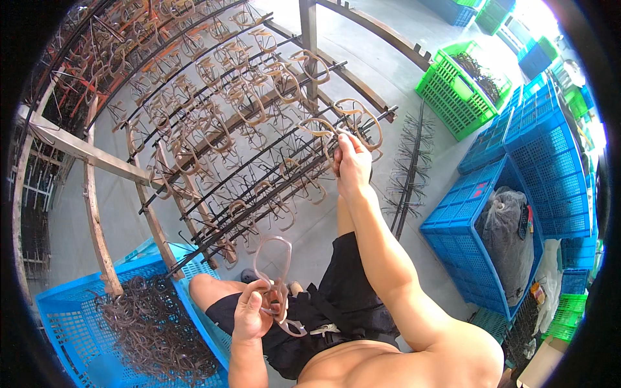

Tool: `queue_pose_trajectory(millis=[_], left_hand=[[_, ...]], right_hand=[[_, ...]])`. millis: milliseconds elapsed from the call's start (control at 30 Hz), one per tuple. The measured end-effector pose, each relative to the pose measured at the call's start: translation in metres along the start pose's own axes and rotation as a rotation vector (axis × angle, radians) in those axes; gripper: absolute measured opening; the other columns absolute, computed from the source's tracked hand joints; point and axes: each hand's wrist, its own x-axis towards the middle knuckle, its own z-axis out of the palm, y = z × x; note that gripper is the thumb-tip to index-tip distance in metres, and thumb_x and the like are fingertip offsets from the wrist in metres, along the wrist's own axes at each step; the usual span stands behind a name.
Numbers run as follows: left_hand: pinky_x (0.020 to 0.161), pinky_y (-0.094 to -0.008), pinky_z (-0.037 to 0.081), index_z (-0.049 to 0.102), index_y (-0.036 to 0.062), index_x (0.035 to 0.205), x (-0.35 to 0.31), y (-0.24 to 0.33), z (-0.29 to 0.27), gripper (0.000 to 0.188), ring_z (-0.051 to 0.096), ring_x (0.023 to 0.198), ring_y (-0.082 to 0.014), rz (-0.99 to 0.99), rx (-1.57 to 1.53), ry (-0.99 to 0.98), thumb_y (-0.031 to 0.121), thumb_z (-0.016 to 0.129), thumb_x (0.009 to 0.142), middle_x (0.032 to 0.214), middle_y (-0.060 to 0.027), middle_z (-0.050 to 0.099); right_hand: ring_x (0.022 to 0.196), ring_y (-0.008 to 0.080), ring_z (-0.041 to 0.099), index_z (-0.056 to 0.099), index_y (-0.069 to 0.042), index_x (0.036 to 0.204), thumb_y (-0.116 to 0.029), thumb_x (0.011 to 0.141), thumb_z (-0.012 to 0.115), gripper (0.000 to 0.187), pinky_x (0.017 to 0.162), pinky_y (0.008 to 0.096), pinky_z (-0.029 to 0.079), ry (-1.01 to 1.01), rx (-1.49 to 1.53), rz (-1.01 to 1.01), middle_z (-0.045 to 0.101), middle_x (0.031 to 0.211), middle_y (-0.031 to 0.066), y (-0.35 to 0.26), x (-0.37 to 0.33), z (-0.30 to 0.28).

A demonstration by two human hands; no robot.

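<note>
My left hand is closed around one or more pinkish, see-through glasses frames, held above my lap. My right arm is stretched forward, and my right hand pinches a tan glasses frame at the right end of a dark rack bar. Its fingers partly hide where the frame meets the bar. Many similar tan frames hang in rows on thin metal hooks along the rack's bars. The nearer bars carry fewer frames and show bare hooks.
A blue crate full of dark curved strips stands at lower left. Metal posts support the rack. A hooked bar lies on the floor at right, near a green crate and a blue crate holding a grey plastic bag.
</note>
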Motion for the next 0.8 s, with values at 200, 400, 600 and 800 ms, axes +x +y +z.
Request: queue_pose_trajectory(millis=[200,400,600,800], left_hand=[[0.035,-0.0261,0.039,0.047,0.0111,0.122,0.011,-0.008,0.001,0.039,0.054,0.050,-0.0212,0.020,-0.033,0.038,0.038,0.036,0.096,0.094,-0.0107,0.058],[0.040,-0.0268,0.038,0.045,0.0168,0.124,0.020,-0.011,0.000,0.039,0.051,0.051,-0.0211,0.104,0.006,-0.119,0.041,0.033,0.096,0.091,-0.0115,0.057],[0.060,-0.0281,0.047,0.040,0.0184,0.133,0.017,-0.010,0.003,0.042,0.054,0.080,-0.0160,0.105,0.109,-0.063,0.039,0.036,0.096,0.092,-0.0086,0.054],[0.064,-0.0294,0.048,0.040,0.0149,0.134,0.022,-0.010,0.014,0.042,0.054,0.082,-0.0156,0.132,0.098,-0.059,0.034,0.039,0.097,0.091,-0.0070,0.054]], right_hand=[[0.042,0.0014,0.034,0.062,-0.002,0.106,-0.018,0.089,0.057,0.024,0.038,0.0187,0.028,0.012,-0.110,-0.024,0.044,0.055,-0.0075,0.004,-0.010,0.011],[0.056,0.0009,0.039,0.063,-0.003,0.107,-0.016,0.088,0.059,0.023,0.049,0.0181,0.033,-0.004,-0.469,-0.243,0.050,0.065,-0.0071,0.018,-0.018,0.014],[0.060,0.0033,0.045,0.064,-0.005,0.107,-0.018,0.088,0.059,0.023,0.054,0.0206,0.039,-0.026,-0.675,-0.307,0.055,0.066,-0.0028,0.009,-0.010,0.010],[0.056,0.0028,0.043,0.064,-0.004,0.104,-0.019,0.088,0.059,0.023,0.050,0.0209,0.037,-0.024,-0.704,-0.442,0.053,0.061,-0.0038,0.014,-0.012,0.006]])
